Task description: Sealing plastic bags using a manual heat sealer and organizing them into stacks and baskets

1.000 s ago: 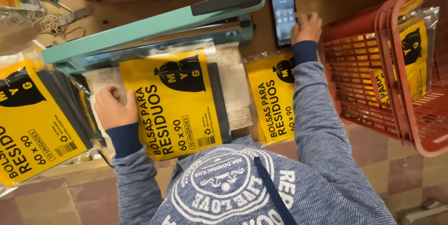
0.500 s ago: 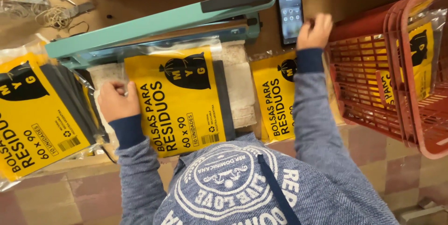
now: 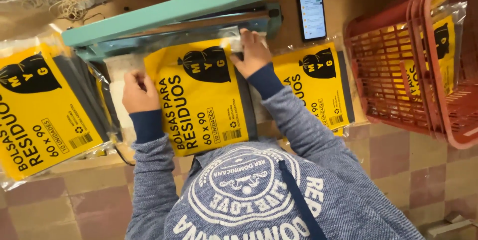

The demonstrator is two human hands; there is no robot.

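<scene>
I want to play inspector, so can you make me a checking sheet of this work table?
Surface: brown table, mostly covered.
Job's things: yellow bag pack lying with its top edge at the teal heat sealer, whose arm is raised.
Clutter: more yellow packs at the left and right; phone; red baskets.
Hands: left hand on the pack's left edge; right hand pressing its top corner.
Cables: coiled string.
Surroundings: tiled floor.
</scene>
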